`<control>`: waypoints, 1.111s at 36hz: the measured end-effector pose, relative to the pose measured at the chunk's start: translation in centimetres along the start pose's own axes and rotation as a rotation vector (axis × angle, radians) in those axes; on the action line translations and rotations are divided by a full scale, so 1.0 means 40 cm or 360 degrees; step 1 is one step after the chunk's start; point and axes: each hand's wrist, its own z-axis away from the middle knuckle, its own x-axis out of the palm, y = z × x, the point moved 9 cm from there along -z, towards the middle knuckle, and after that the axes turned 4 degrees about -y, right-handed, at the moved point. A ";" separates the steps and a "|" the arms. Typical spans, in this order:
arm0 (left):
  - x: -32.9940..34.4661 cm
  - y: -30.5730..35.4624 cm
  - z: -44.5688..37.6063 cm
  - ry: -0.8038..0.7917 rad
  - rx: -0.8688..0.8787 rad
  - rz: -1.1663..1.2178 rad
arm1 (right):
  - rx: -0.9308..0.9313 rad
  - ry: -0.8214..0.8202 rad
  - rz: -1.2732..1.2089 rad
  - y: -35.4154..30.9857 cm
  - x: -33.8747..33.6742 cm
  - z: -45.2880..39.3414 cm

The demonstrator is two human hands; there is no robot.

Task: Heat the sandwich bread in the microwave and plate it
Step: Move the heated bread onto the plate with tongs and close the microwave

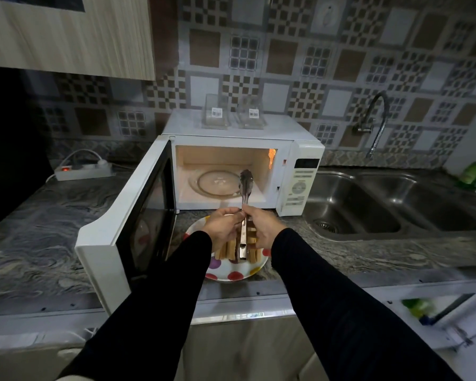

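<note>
The white microwave (300, 149) stands open on the counter, its door (127, 215) swung out to the left and the cavity lit. Its glass turntable (217, 182) carries no bread. In front of it sits a polka-dot plate (231, 274) holding sandwich bread slices (252, 235), partly hidden by my hands. My left hand (220, 229) and my right hand (261, 229) both grip metal tongs (245, 188) above the plate. The tongs' closed tips point into the microwave opening and hold nothing.
Two clear plastic containers (216, 116) stand on top of the microwave. A double steel sink (368, 207) with a wall faucet (377, 125) lies to the right. A power strip (83, 171) rests on the marbled counter (39, 229) at the back left.
</note>
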 end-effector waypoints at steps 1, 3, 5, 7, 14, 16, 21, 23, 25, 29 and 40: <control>-0.004 0.002 -0.003 0.0021 0.0028 0.0032 | -0.0003 -0.0038 -0.0010 0.006 0.007 -0.004; -0.020 0.011 -0.005 0.0106 0.0083 0.0121 | -0.0012 -0.0091 0.0051 0.014 0.018 -0.007; -0.047 0.017 -0.009 0.0218 0.0122 0.0152 | 0.0015 -0.0146 0.0156 0.027 0.030 -0.007; -0.076 0.017 -0.012 0.0307 0.0140 0.0108 | 0.0042 -0.0173 0.0215 0.040 0.039 -0.012; -0.135 -0.039 -0.023 0.0371 0.0017 -0.0108 | 0.0035 -0.0214 0.0425 0.083 0.073 -0.034; -0.137 -0.053 -0.017 0.0369 -0.0006 -0.0134 | 0.0034 -0.0188 0.0489 0.105 0.075 -0.044; -0.250 -0.134 -0.066 0.0611 -0.0096 -0.0267 | 0.0174 -0.0267 0.0532 0.205 0.106 -0.062; -0.299 -0.183 -0.097 0.0713 -0.0155 -0.0357 | 0.0227 -0.0289 0.0543 0.238 0.119 -0.063; -0.235 -0.115 -0.003 0.0729 -0.0135 -0.0461 | 0.0237 -0.0280 0.0570 0.257 0.125 -0.072; -0.198 -0.078 0.041 0.0766 -0.0062 -0.0771 | 0.0214 -0.0256 0.0634 0.259 0.128 -0.084; -0.261 -0.097 0.011 0.0889 -0.0355 -0.1167 | 0.0146 -0.0075 0.0668 0.264 0.126 -0.145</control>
